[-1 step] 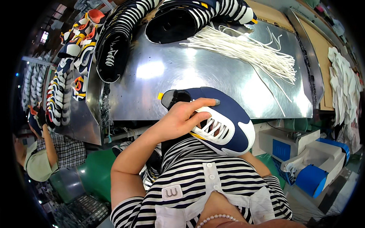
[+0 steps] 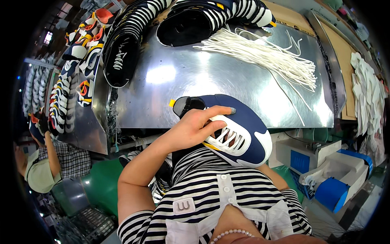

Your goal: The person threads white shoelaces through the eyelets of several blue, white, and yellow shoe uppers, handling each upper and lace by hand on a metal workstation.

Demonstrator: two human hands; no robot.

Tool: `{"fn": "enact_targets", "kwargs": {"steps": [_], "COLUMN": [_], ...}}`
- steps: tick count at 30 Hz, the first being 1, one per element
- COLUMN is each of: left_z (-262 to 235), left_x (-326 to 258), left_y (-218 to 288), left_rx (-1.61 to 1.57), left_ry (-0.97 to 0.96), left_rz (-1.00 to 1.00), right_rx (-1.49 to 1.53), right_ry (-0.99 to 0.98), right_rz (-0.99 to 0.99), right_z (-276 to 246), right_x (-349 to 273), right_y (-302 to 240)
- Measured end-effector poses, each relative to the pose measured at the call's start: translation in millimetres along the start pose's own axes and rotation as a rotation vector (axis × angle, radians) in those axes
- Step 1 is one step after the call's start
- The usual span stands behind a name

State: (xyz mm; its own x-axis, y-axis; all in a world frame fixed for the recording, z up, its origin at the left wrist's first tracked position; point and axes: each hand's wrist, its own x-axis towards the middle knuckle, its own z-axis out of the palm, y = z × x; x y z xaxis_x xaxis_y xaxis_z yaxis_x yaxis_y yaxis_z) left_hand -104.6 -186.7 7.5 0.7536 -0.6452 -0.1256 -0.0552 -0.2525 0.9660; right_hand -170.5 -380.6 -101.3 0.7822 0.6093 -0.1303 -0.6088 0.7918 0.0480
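A navy and white shoe upper [image 2: 239, 118] with a yellow heel tab is held in front of my striped shirt, its toe toward the lower right. White lace [image 2: 230, 137] runs crosswise through its white eyelet panel. My left hand [image 2: 202, 127] grips the upper beside the opening, thumb and forefinger bent over the eyelet panel. My right forearm [image 2: 274, 177] passes beneath the toe. Skin shows between the lace rows, but the right hand's fingers are mostly hidden by the upper.
A bundle of white laces [image 2: 264, 57] lies on the metal table [image 2: 162, 101]. Beyond are nested rows of shoe uppers [image 2: 122, 53]. Finished-looking uppers [image 2: 61, 101] line a left-hand rack. A grey and blue machine [image 2: 325, 175] stands at right. Another person [image 2: 44, 166] works at far left.
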Motion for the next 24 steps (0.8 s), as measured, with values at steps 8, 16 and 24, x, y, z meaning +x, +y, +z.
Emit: {"fn": "enact_targets", "kwargs": {"steps": [8,16,24], "left_z": [0.8,-2.4,-17.9], "left_x": [-3.2,0.6,8.1], "left_y": [0.3,-3.9,-11.3], "left_rx": [-0.036,-0.06,0.328], "left_ry": [-0.063,-0.054,0.141], "left_rz": [-0.115,-0.099,0.031], "right_rx": [0.009,0.002,-0.71], "right_ry": [0.028,0.105,0.262], "right_rz": [0.023,0.005,-0.194], "right_z": [0.5,4.6,49.1], "right_x": [-6.0,-20.1,-16.1], "right_y": [-1.0,-6.2,-61.3]}}
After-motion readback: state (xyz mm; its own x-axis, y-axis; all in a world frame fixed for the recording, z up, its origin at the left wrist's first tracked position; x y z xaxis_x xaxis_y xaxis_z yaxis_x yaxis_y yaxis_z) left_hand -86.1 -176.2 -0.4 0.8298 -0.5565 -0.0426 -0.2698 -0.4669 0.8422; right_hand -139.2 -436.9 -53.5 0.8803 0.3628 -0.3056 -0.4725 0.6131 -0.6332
